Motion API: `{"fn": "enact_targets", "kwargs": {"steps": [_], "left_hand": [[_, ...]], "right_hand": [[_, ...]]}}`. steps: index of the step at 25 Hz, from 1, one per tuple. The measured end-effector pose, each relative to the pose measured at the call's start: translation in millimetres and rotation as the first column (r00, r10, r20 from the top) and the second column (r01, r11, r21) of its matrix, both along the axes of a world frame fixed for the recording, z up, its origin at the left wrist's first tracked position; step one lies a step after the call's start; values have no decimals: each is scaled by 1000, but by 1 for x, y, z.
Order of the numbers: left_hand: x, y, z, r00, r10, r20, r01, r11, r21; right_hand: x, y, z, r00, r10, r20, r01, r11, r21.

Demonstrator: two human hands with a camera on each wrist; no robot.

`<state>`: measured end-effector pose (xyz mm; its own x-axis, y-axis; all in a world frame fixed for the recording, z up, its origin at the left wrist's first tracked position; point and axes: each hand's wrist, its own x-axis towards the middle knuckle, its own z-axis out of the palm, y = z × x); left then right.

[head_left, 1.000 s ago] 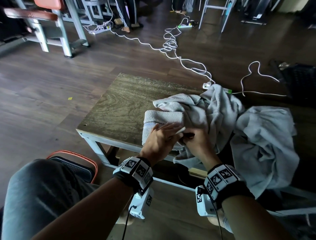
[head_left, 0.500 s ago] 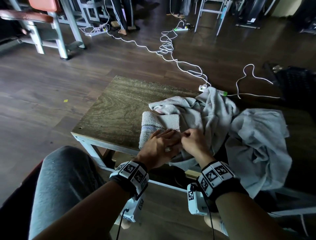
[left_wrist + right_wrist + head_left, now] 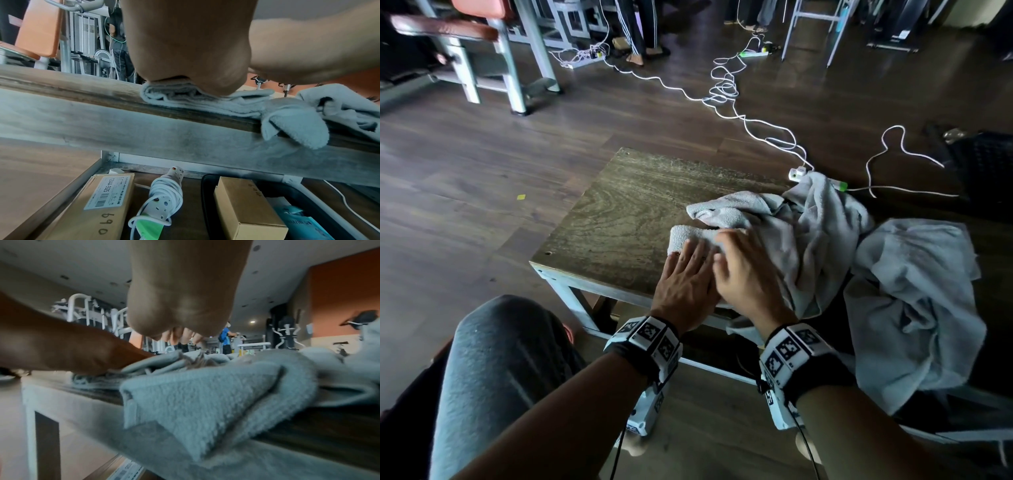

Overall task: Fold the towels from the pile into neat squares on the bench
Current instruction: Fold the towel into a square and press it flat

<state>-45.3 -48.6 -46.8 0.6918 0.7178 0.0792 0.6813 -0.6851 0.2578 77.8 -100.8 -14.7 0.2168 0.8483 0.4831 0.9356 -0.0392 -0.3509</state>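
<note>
**Operator:** Report the state of both hands.

**Technician:** The left hand [image 3: 685, 284] lies flat, fingers straight and together, palm down on the folded towel [image 3: 688, 236]. The left wrist view confirms contact: the heel of the palm presses the layered edge of that towel [image 3: 164, 92]. The right hand [image 3: 743, 274] sits just beside the left hand, on its right, fingers extended and slightly spread. It holds nothing; the fingers are blurred in the head view, so contact with the cloth cannot be confirmed there. In the right wrist view the fingertips [image 3: 176, 337] hang above the cloth.

**Operator:** Locate the folded towel.

**Technician:** It rests on the counter [image 3: 619, 212], under the left palm and extending past the left fingertips. Its near edge lies close to the counter's front edge.

**Operator:** And the remaining towels?

**Technician:** The towel pile [image 3: 808, 233] lies to the right of the right hand, touching the folded towel. One corner [image 3: 296, 123] droops over the counter's front edge below the right hand. A further crumpled towel [image 3: 914, 301] lies beyond the pile, farther right, off the counter surface; what supports it cannot be determined.

**Operator:** Items below the counter?

**Technician:** Beneath the left wrist: a long cardboard box [image 3: 98, 209], a coiled power strip [image 3: 164, 194] and a smaller cardboard box [image 3: 246, 206].
</note>
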Motion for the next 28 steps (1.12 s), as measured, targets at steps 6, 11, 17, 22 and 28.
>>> {"fn": "enact_targets", "kwargs": {"steps": [6, 11, 17, 22, 28], "left_hand": [[-4, 1, 1, 999, 35, 34, -31, 993, -117], [-9, 11, 6, 988, 108, 108, -79, 966, -247], [-14, 18, 10, 973, 221, 64, -187, 922, -339], [5, 35, 15, 972, 223, 74, -193, 938, -288], [-5, 35, -6, 978, 199, 64, -182, 961, -206]], "right_hand": [[0, 11, -42, 999, 35, -25, -41, 936, -349], [-2, 13, -38, 988, -151, 12, 141, 884, -446], [-5, 9, -45, 976, -213, 53, 218, 912, -348], [-3, 11, -50, 979, -195, 67, 206, 911, -357], [0, 11, -49, 976, -206, 73, 218, 893, -393]]}}
